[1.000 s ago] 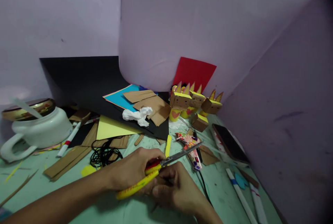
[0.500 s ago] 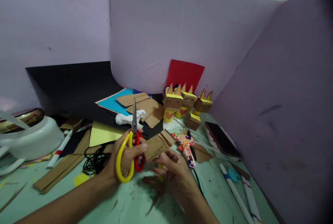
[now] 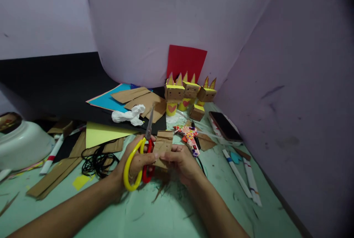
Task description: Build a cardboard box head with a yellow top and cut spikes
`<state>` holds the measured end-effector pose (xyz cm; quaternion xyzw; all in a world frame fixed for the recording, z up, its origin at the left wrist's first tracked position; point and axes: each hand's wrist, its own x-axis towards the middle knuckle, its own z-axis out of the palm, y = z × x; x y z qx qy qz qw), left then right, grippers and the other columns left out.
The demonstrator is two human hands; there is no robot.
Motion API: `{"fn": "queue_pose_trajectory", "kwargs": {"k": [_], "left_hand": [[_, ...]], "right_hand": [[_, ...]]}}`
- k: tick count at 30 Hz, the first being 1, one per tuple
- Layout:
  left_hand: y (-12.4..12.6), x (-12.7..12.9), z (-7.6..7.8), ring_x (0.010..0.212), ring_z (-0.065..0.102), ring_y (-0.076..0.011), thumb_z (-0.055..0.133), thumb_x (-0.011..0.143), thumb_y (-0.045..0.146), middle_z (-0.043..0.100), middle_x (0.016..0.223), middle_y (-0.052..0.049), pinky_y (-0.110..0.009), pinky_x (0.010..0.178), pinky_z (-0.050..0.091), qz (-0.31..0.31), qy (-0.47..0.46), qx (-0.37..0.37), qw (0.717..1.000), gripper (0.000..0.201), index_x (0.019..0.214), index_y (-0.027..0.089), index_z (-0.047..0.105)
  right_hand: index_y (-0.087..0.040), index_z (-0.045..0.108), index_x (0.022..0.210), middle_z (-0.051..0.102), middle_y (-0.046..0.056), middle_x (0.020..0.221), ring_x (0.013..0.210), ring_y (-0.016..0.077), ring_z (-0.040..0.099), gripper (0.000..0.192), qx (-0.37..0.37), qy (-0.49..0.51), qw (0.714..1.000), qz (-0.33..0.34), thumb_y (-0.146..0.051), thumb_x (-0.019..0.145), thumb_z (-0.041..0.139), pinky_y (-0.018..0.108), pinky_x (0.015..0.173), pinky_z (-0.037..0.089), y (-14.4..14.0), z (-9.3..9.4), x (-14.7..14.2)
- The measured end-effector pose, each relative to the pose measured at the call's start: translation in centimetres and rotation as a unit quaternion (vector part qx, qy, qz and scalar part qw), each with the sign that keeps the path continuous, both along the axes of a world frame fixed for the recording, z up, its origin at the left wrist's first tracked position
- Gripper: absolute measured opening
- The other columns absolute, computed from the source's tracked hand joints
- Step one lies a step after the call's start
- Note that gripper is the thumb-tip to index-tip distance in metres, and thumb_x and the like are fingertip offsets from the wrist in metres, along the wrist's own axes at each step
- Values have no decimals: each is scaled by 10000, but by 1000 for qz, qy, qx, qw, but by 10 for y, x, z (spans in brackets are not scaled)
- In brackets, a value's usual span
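My left hand (image 3: 132, 164) grips yellow-and-red scissors (image 3: 141, 157) with the blades pointing up and away, closed. My right hand (image 3: 181, 162) holds a small folded brown cardboard piece (image 3: 163, 145) upright between both hands; the left thumb also touches it. Both hands hover just above the pale green table (image 3: 171, 216).
Behind the hands lie a yellow sheet (image 3: 102, 134), black cord (image 3: 96, 162), crumpled white tissue (image 3: 128, 115), cardboard scraps (image 3: 143, 99), blue paper (image 3: 106, 99). Small cardboard figures (image 3: 184, 92) stand before a red sheet (image 3: 186, 61). A phone (image 3: 225, 126), markers (image 3: 238, 173), a patterned glue gun (image 3: 189, 136) and white pot (image 3: 22, 144) flank them.
The scissors swung from lying sideways to pointing upward in my left hand. My right hand took up the folded cardboard piece and brought it against the scissors. The view shifted rightward.
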<state>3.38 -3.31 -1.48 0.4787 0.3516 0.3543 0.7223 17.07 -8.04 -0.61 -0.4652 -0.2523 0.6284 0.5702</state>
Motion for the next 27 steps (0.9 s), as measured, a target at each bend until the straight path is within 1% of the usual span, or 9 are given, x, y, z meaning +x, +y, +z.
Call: {"fn": "queue_pose_trajectory", "kwargs": {"k": [2,5,8,11,14,18,20,23,27], "left_hand": [[0,0,-1,425,514,-95,763,539,283,544,625,67,-197,388,414,-9,-4,-15,1000,566,1018,207,470],[0,0,-3,417,491,-80,768,531,267,557,621,61,-197,397,422,-16,-9,-37,999,599,1041,186,464],[-1,0,-3,423,504,-100,752,555,261,559,611,60,-227,402,442,-13,4,-36,999,572,1045,186,466],[-1,0,-4,450,549,-131,736,568,267,567,630,53,-252,418,460,-7,4,-17,1000,536,1030,197,473],[1,0,-6,427,532,-106,737,575,271,553,635,65,-231,420,448,2,6,13,1000,511,1001,203,465],[3,-1,-8,415,505,-91,716,615,271,482,606,96,-213,403,431,12,16,46,999,476,1003,217,444],[3,-1,-9,410,482,-82,706,611,257,460,597,104,-209,399,427,18,23,59,998,467,996,218,444],[3,-1,-8,425,474,-84,692,602,248,471,600,97,-208,399,426,22,39,79,996,461,991,216,446],[4,-1,-7,412,475,-91,678,621,258,487,597,91,-219,396,423,18,51,94,994,438,989,213,445]], "right_hand": [[-112,694,597,625,5,528,477,103,528,191,-7,-8,1000,1,-182,430,753,221,511,420,0,-1,1],[-114,678,584,619,4,534,457,98,503,167,-9,-18,1000,4,-180,443,739,238,517,425,1,-4,2],[-110,681,593,614,4,531,452,92,489,167,-7,-26,1000,-1,-183,452,732,234,506,414,1,-7,3],[-107,691,609,620,9,535,463,98,504,188,-3,-29,1000,-7,-194,451,743,219,478,389,2,-7,2],[-105,700,635,627,14,533,449,95,501,223,8,-44,999,-10,-217,454,767,211,448,369,1,-5,1],[-114,668,571,593,-6,488,413,71,457,177,27,-85,996,-21,-229,474,760,197,422,348,-1,-3,0],[-117,667,573,596,-7,490,416,71,461,146,22,-86,996,-23,-212,482,730,196,424,358,-2,-3,0],[-118,663,561,589,-14,482,403,62,437,121,6,-80,996,-31,-201,478,692,190,412,357,-2,-3,0],[-130,609,498,505,-47,420,379,57,392,125,-5,-77,996,-40,-228,491,685,205,408,391,-1,-4,0]]}}
